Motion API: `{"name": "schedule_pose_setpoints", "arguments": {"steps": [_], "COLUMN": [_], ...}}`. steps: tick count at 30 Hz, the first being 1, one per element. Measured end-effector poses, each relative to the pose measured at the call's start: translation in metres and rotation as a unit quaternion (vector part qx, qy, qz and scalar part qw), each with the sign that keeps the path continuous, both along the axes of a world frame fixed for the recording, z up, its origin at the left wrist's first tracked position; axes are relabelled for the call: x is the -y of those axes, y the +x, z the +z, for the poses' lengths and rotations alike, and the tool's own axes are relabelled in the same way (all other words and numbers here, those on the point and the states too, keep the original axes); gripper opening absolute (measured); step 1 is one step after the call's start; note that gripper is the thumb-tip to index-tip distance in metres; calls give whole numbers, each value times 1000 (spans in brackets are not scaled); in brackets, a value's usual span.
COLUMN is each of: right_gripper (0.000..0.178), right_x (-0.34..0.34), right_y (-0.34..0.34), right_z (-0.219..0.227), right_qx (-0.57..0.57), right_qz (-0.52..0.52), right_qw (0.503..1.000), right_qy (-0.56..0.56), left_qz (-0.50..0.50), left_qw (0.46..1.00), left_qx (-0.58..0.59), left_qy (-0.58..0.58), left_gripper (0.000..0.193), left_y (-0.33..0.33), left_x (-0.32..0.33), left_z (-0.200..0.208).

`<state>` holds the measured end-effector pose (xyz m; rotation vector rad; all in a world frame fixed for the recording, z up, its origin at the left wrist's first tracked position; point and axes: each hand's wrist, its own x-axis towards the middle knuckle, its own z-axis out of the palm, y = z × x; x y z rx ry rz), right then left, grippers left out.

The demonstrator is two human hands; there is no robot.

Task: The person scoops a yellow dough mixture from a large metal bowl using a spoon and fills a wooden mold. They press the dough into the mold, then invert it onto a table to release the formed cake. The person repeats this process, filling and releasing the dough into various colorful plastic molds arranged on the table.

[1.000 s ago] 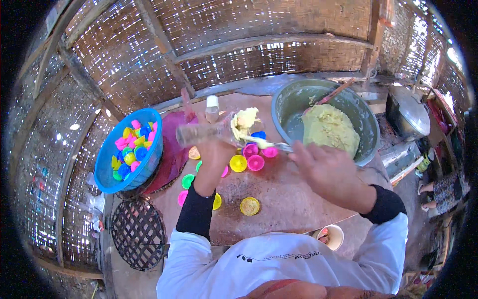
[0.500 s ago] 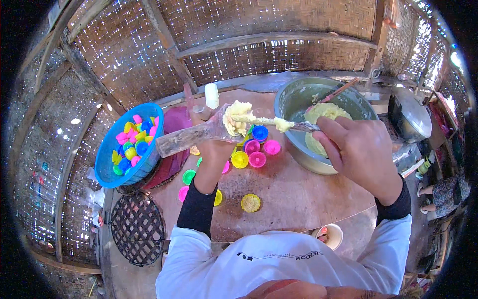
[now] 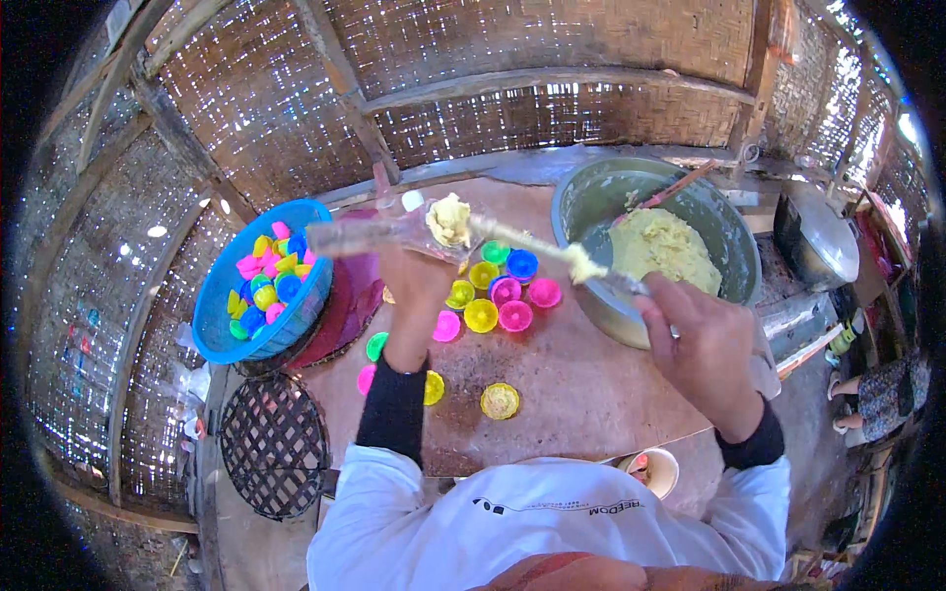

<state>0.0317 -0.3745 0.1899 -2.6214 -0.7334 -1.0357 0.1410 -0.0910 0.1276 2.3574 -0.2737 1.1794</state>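
My left hand (image 3: 412, 300) is wrapped round a wooden paddle (image 3: 355, 236) held above the table, its handle pointing left and blurred. A lump of pale yellow dough (image 3: 449, 220) sits on the paddle's flat end. My right hand (image 3: 705, 350) grips a thin spatula (image 3: 527, 244) by its right end. Dough coats the spatula's blade and bunches near its middle, and its tip reaches the lump. Below are several colourful fluted cups, among them a blue cup (image 3: 522, 265) and a yellow cup (image 3: 480, 315). Nearer me stands a yellow cup with a pale filling (image 3: 500, 401).
A large green basin (image 3: 581, 197) at the right holds dough (image 3: 665, 251) and a stick (image 3: 680, 184). At the left is a blue basket (image 3: 212, 305) of colourful cups, with a black lattice (image 3: 274, 448) nearer me. A metal pot (image 3: 823, 236) and another person (image 3: 882, 399) are far right.
My right hand has moved down and slightly back with the spatula, its blade sloping more steeply. The paddle has shifted left and levelled out, with the dough lump on it.
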Motion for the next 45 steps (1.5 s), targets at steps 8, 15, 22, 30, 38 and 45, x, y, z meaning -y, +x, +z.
{"name": "schedule_pose_setpoints", "arguments": {"steps": [8,15,22,30,38,45], "right_gripper": [16,15,16,18,36,87], "right_x": [-43,-35,-25,49,12,-133], "right_y": [19,-9,33,14,72,9], "right_z": [-75,-82,-78,-66,-72,-115], "right_qx": [-88,-145,-170,-288,-349,-628], "right_qz": [22,68,-7,-120,128,586], "right_qw": [964,958,938,930,904,-225], "right_qy": [252,236,302,196,208,460], "left_qz": [-402,37,-373,-106,-778,-690], "left_qw": [619,994,729,958,434,408], "left_qx": [91,-94,7,122,-16,-49], "left_qy": [-669,39,-574,-237,-453,-596], "left_gripper": [42,36,39,39,16,14], "left_y": [7,27,1,-7,-13,-13], "left_x": [63,-29,73,-4,-6,43], "left_z": [-21,-86,-23,-6,6,-36]}}
